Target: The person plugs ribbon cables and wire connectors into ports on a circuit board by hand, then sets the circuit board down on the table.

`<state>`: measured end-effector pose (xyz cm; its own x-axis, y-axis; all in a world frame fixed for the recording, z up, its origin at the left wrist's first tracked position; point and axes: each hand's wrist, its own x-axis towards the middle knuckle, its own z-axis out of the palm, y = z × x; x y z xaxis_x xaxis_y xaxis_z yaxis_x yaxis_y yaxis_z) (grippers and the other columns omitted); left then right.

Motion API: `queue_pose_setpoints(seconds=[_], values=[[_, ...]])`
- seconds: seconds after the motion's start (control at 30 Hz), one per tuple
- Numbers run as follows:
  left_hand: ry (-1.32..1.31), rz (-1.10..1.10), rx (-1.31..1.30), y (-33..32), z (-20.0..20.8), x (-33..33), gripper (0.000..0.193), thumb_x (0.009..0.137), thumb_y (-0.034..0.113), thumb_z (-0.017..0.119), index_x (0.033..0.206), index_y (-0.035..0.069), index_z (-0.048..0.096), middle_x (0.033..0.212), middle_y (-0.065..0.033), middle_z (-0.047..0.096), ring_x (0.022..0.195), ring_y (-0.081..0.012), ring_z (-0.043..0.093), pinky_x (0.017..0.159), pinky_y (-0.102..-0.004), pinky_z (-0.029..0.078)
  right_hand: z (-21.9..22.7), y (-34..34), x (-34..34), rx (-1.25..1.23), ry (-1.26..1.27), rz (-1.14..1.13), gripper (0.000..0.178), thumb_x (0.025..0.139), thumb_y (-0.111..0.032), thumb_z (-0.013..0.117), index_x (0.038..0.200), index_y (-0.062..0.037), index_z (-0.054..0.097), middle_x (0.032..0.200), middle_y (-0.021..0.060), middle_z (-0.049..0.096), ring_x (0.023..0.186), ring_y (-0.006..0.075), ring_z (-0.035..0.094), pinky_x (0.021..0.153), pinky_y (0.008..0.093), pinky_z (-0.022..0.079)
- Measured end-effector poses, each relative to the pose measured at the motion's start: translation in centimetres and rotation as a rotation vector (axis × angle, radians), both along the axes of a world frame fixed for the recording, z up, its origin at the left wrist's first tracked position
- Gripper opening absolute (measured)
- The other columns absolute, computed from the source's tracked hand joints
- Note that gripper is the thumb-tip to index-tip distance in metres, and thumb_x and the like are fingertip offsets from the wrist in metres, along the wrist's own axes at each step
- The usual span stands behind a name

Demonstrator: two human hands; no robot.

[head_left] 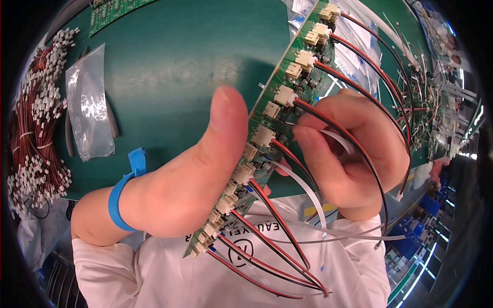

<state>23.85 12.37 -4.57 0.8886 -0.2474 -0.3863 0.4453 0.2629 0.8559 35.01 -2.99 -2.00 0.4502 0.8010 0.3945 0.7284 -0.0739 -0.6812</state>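
Green board (261,122) (red-black wires (334,72))

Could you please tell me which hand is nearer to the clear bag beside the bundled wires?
Left. The left hand is right of the clear bag and lower in view; the right hand is farther right, beyond the circuit board.

Left hand (185,179) with thumb (229,110) raised, right hand (367,149) with fingers (352,110) in a curled pinch
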Motion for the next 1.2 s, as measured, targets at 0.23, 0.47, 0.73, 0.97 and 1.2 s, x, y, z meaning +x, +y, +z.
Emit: queue_pose_setpoints(seconds=[0.23,0.47,0.73,0.97,1.2], values=[[-0.039,-0.046,-0.028,0.0,0.0,0.4,0.108,0.068,0.083,0.007,0.125,-0.001,0.042,0.114,-0.0120,0.055,0.100,-0.0185,0.055,0.088,-0.0313,0.044,0.1,0.0,-0.2,-0.012,-0.026,-0.005,0.016,0.063,0.009,0.064,0.077,0.0047,0.058,0.064,0.0078,0.057,0.052,0.0114,0.049,0.045,0.0211,0.034],[-0.082,-0.104,-0.064,0.2,0.1,0.7,0.106,0.069,0.082,0.008,0.122,-0.002,0.045,0.111,-0.0111,0.057,0.097,-0.0181,0.056,0.088,-0.0314,0.043,-0.4,0.1,-0.7,0.021,-0.095,-0.018,0.021,0.061,0.012,0.067,0.078,0.0036,0.059,0.065,0.0090,0.058,0.054,0.0158,0.052,0.048,0.0240,0.040],[-0.145,-0.163,-0.038,0.6,0.1,0.8,0.102,0.073,0.079,0.007,0.107,-0.004,0.054,0.109,-0.0117,0.057,0.098,-0.0184,0.054,0.089,-0.0307,0.041,-0.6,0.4,-1.3,0.019,-0.084,-0.080,0.024,0.061,0.012,0.067,0.080,0.0006,0.060,0.065,0.0072,0.057,0.053,0.0167,0.052,0.048,0.0249,0.041],[-0.184,-0.180,-0.022,0.8,-0.1,0.7,0.097,0.076,0.075,0.005,0.108,-0.003,0.052,0.109,-0.0112,0.057,0.099,-0.0174,0.054,0.089,-0.0304,0.041,-1.0,0.7,-1.3,0.029,-0.051,-0.057,0.025,0.064,0.013,0.064,0.085,0.0006,0.058,0.068,0.0080,0.056,0.055,0.0167,0.053,0.048,0.0241,0.041],[-0.228,-0.199,-0.003,0.9,-0.4,0.7,0.093,0.080,0.071,0.003,0.110,-0.002,0.051,0.108,-0.0107,0.057,0.099,-0.0165,0.054,0.089,-0.0301,0.041,-1.4,0.8,-1.3,0.055,-0.082,-0.056,0.026,0.064,0.013,0.064,0.086,0.0011,0.058,0.068,0.0085,0.056,0.055,0.0170,0.053,0.048,0.0237,0.042]])
